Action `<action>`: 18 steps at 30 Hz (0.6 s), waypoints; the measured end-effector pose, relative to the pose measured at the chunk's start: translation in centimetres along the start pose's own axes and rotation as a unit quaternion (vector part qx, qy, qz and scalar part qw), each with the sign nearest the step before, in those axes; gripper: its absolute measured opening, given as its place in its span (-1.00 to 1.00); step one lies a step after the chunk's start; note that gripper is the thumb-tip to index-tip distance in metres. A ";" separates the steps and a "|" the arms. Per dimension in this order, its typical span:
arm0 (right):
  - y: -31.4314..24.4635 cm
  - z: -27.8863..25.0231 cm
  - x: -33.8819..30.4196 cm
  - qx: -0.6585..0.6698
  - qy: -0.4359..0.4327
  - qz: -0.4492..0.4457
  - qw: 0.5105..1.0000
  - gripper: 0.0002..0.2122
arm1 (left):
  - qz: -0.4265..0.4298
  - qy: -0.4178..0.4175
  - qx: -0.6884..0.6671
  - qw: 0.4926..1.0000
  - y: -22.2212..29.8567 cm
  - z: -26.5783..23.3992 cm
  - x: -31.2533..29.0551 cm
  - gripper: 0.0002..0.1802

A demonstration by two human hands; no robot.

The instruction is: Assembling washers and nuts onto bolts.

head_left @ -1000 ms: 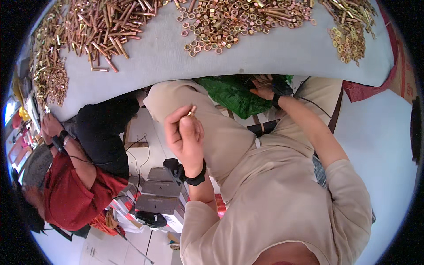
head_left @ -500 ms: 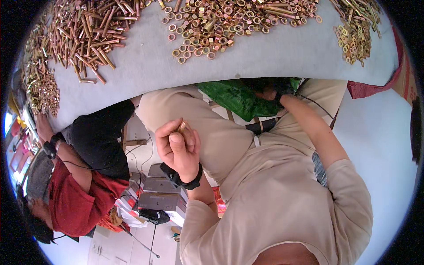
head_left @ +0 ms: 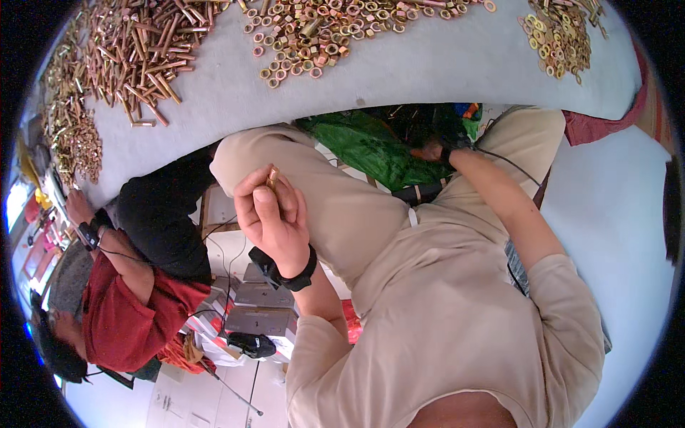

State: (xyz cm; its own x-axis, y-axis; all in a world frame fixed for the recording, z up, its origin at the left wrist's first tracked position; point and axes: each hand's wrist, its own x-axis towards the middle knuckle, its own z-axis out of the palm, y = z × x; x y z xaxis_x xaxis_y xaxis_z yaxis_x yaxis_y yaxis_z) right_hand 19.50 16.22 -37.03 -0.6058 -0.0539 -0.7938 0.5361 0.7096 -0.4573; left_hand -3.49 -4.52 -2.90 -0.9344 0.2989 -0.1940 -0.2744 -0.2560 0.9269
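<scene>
My left hand (head_left: pixel 277 217) is raised over my left thigh, palm up, with its fingers curled around a short copper-coloured metal piece (head_left: pixel 272 175). One end of that piece pokes out above the thumb and looks like a bolt end; the rest is hidden by the fingers. Below the table edge, my right hand (head_left: pixel 432 150) is down at a green plastic bag (head_left: pixel 357 146) between my legs. Its fingers are in shadow against the bag's dark opening, so I cannot make out a grip.
On the grey tabletop (head_left: pixel 285 100) lie a pile of long bolts (head_left: pixel 146 60), a heap of nuts (head_left: pixel 314 50) and a heap of washers (head_left: pixel 560 43). A co-worker in a red shirt (head_left: pixel 143 307) sits at the left, a hand by small hardware (head_left: pixel 75 146). Grey boxes (head_left: pixel 260 319) stand on the floor.
The view has shifted, with the table piles sitting higher in the picture and more of the green bag's opening showing. My left hand still holds the metal piece; my right hand stays at the bag.
</scene>
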 end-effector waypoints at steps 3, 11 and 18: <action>-0.2 0.1 0.0 -0.010 -0.004 -0.013 1.000 -0.29 | -0.001 0.011 0.000 1.000 0.1 -0.1 -0.2 -0.75; -4.4 -3.2 -2.3 -0.084 -0.012 -0.033 0.996 -0.35 | 0.007 0.035 0.020 0.999 0.5 -0.9 -0.9 -0.72; -6.6 -5.5 -4.2 -0.137 -0.007 -0.047 0.989 -0.35 | 0.017 0.052 0.033 0.998 0.8 -1.1 -1.4 -0.71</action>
State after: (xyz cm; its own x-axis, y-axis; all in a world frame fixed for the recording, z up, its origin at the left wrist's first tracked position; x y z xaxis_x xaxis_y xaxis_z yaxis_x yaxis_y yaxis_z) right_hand 15.29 15.64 -28.52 -0.6367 -0.1367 -0.7589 0.2964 0.8652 -0.4045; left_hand -2.61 -6.18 -2.27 -0.9623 0.1926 -0.1921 -0.2304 -0.2014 0.9520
